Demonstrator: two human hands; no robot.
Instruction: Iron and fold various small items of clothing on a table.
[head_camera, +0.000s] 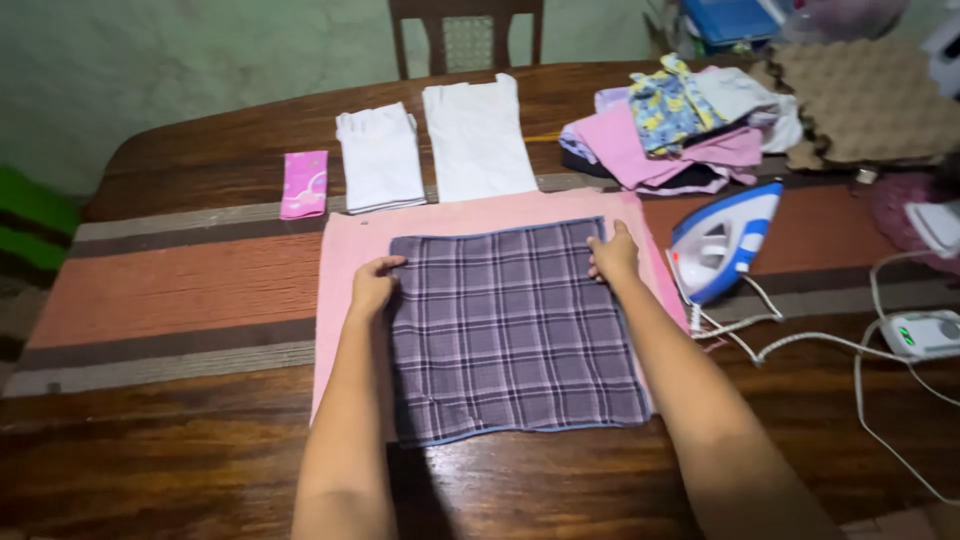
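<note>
Head view: we see a square plaid cloth (515, 330), woven grey-purple, flat on a pink towel (345, 250) near the table's (200, 470) front edge. Our left hand (373, 285) presses its far-left corner, our right hand (613, 255) its far-right, fingers flat. Beyond lie folded white cloths (430, 150); a glossy iron (722, 240) stands right.

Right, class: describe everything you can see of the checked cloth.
The checked cloth is a roughly square, thin woven piece in purple-grey plaid with a blue hem. It lies spread flat on a pink towel, its near edge over the wooden table. The left hand presses its far left corner, the right hand its far right corner.
</note>
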